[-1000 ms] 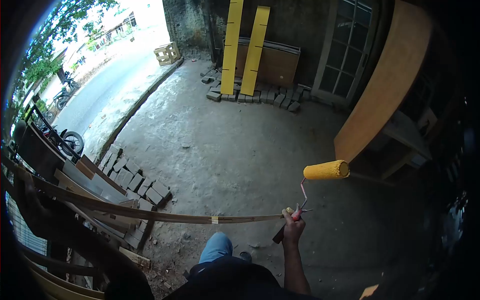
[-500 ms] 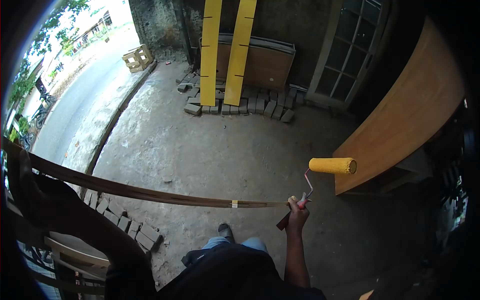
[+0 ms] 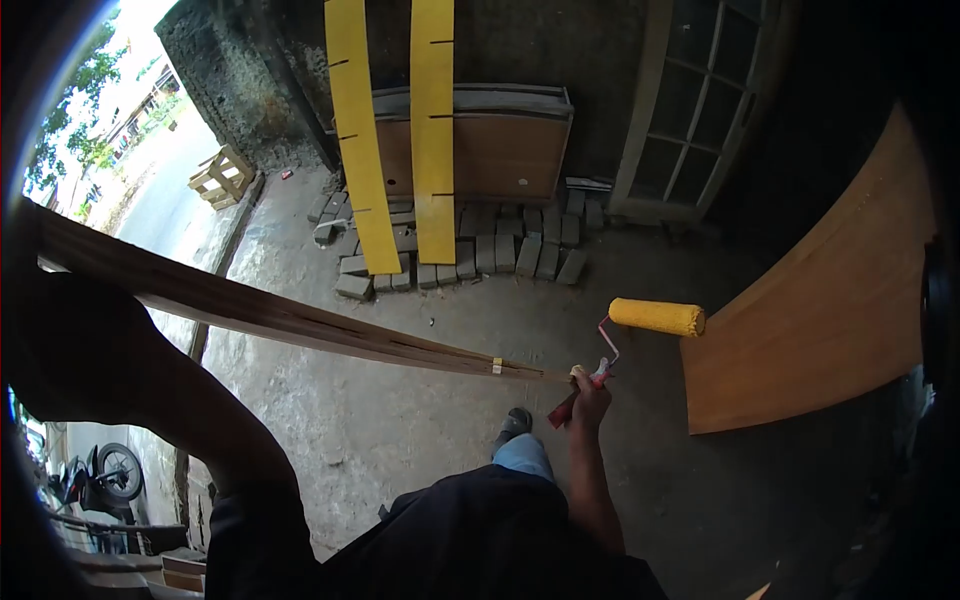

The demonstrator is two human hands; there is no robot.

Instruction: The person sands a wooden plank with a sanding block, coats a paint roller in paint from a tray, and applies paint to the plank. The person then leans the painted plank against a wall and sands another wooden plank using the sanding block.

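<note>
A long, thin wooden board (image 3: 300, 325), apparently several strips stacked together, spans from the far left to the middle. A small pale band circles it near its right end. At the left edge, my left hand (image 3: 75, 340) grips the board from below; it is dark and its fingers are partly hidden. My right hand (image 3: 590, 400) is closed around the red handle of a paint roller (image 3: 655, 316), whose yellow sleeve points right. The same hand also meets the right end of the board.
Two yellow-painted boards (image 3: 433, 140) with dark slots lean on the back wall above grey paving blocks (image 3: 505, 253). A curved plywood sheet (image 3: 810, 330) stands at right. A glazed door (image 3: 690, 110), a wooden crate (image 3: 222, 178) and a motorcycle (image 3: 118, 472) surround the concrete floor.
My view has swung and come nearer the back wall. A foot has stepped forward. The board is still held between both hands, its left part now higher and closer; the roller stays in my right hand.
</note>
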